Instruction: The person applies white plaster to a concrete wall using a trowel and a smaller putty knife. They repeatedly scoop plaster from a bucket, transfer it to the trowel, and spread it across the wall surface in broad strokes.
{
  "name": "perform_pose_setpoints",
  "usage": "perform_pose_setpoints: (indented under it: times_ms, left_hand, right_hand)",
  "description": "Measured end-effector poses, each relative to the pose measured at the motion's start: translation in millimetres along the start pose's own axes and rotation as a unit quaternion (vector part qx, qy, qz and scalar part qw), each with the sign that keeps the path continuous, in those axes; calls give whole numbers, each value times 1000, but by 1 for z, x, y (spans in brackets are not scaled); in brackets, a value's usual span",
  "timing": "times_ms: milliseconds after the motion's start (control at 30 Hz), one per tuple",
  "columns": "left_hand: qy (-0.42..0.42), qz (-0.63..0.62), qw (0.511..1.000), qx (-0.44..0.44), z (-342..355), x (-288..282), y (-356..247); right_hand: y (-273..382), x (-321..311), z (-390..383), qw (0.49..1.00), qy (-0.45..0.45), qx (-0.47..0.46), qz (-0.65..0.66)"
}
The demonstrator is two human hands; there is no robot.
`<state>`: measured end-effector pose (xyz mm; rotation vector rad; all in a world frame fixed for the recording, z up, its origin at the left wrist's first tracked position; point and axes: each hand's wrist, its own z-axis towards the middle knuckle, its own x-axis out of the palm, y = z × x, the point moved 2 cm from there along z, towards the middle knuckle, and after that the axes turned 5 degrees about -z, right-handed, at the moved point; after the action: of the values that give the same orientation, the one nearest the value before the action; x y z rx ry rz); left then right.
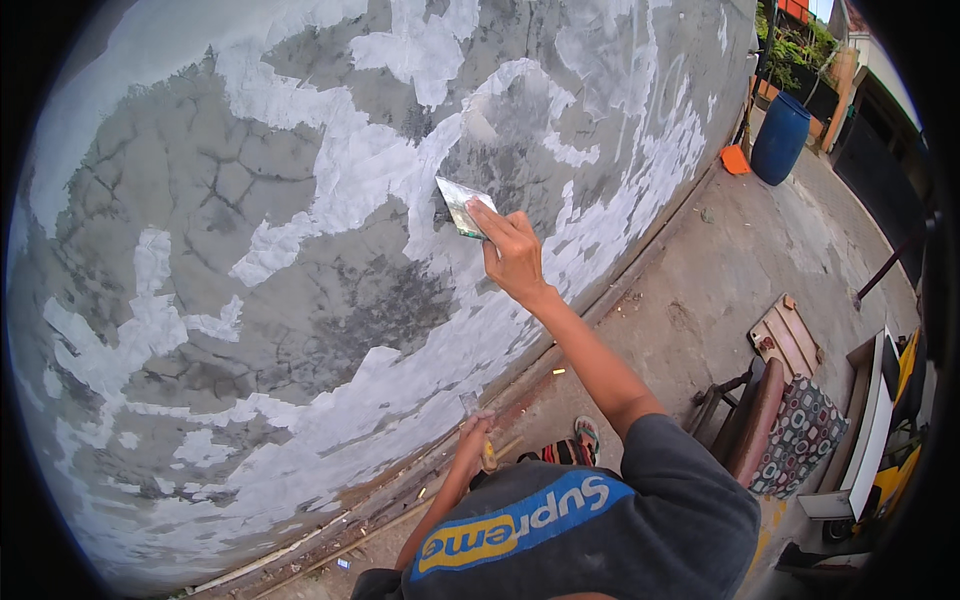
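Observation:
A grey cement wall, cracked and patched with white filler, curves across the view. My right hand reaches up to it, fingers pressed on a flat metal putty blade that lies against the wall at the edge of a white patch. Lower down, close to the wall's foot, my left hand is closed round a putty knife. Its yellow handle end shows below the fist and a greyish blade sticks out above. Whether filler sits on that blade is too small to tell.
Concrete ground runs along the wall's base. At the far right stand a blue barrel and an orange dustpan-like piece. Nearer on the right are a brown padded chair, a patterned cloth and a wooden panel.

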<state>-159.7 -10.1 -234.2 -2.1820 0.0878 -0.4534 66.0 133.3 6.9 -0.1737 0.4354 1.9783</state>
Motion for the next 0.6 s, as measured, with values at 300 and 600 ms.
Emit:
perform_pose_setpoints:
  times_ms: [300,600]
  left_hand:
    - [12,9,999,30,10,-4,12]
    - [-15,-13,999,42,7,-20,15]
  right_hand:
    - [-14,-22,68,992,-102,53,-57]
    - [-9,-34,62,989,-129,50,-53]
